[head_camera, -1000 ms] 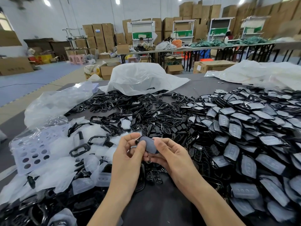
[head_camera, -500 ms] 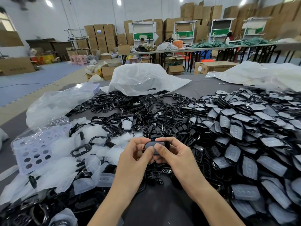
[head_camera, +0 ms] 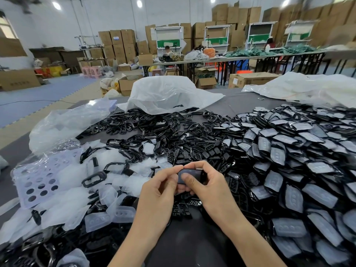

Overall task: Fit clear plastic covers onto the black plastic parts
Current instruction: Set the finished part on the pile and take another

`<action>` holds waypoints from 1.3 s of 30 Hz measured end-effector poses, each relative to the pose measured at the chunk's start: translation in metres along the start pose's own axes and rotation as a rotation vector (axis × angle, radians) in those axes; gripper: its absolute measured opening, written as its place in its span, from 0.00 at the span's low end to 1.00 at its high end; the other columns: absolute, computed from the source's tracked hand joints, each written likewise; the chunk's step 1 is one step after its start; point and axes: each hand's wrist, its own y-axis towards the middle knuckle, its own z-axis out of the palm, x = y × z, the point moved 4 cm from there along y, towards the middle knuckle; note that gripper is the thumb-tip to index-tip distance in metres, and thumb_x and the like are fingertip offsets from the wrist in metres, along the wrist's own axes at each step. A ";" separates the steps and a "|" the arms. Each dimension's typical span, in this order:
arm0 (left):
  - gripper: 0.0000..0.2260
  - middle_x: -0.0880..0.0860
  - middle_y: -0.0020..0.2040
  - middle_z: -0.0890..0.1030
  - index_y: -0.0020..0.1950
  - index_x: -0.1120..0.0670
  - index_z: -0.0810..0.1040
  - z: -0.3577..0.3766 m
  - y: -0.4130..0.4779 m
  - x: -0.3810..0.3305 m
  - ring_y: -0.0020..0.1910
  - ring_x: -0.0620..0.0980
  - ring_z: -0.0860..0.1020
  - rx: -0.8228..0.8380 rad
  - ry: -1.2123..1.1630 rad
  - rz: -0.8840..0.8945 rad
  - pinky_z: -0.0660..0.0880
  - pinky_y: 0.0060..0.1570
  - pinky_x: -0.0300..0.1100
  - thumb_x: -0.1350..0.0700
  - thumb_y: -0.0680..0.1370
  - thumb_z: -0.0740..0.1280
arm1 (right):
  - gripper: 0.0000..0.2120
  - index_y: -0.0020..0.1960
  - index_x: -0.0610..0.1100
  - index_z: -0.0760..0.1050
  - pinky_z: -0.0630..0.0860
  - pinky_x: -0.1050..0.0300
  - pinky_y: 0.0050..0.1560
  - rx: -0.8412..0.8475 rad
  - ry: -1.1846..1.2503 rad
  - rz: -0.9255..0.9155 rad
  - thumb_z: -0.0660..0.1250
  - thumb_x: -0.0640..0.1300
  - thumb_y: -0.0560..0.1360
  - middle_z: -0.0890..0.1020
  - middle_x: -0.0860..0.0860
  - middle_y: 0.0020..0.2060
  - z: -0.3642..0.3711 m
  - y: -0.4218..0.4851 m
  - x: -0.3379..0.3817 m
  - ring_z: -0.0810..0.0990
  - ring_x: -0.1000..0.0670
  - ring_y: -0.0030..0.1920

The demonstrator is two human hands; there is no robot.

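Your left hand and right hand both pinch the part, held between them, cover on top; press thumbs evenly round the rim until it seats flush

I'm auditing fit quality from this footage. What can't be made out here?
- Head view: whether the clear cover is fully seated on the small black plastic part; the left hand and right hand hide its edges.
- Head view: the pile of covered black parts is cut off by the right edge.
- Head view: what the white plastic bag holds, hidden by its own folds.
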 end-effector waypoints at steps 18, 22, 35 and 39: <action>0.07 0.49 0.36 0.81 0.46 0.47 0.79 -0.005 0.000 0.000 0.36 0.48 0.80 -0.086 0.263 0.041 0.75 0.37 0.34 0.58 0.80 0.65 | 0.07 0.55 0.47 0.79 0.79 0.64 0.42 0.039 0.184 0.071 0.66 0.38 0.80 0.87 0.51 0.42 0.002 0.000 -0.001 0.85 0.52 0.40; 0.06 0.56 0.39 0.81 0.46 0.51 0.79 -0.004 -0.002 -0.006 0.35 0.45 0.80 -0.084 0.207 0.044 0.74 0.37 0.30 0.60 0.80 0.65 | 0.09 0.51 0.43 0.82 0.80 0.62 0.39 0.035 0.456 0.181 0.63 0.35 0.81 0.86 0.44 0.40 0.006 0.002 -0.003 0.84 0.50 0.36; 0.10 0.51 0.36 0.81 0.46 0.44 0.79 -0.003 -0.002 -0.004 0.35 0.46 0.81 -0.008 0.233 0.081 0.77 0.39 0.36 0.60 0.80 0.65 | 0.02 0.48 0.41 0.76 0.79 0.61 0.35 0.039 0.512 0.265 0.68 0.35 0.78 0.83 0.45 0.36 0.007 0.003 -0.007 0.81 0.50 0.33; 0.10 0.49 0.38 0.82 0.50 0.42 0.80 0.000 -0.005 -0.004 0.38 0.48 0.81 0.055 0.294 0.127 0.79 0.41 0.42 0.58 0.81 0.65 | 0.08 0.41 0.46 0.79 0.79 0.59 0.36 0.096 0.493 0.263 0.70 0.36 0.77 0.82 0.44 0.35 0.007 0.002 -0.006 0.80 0.50 0.32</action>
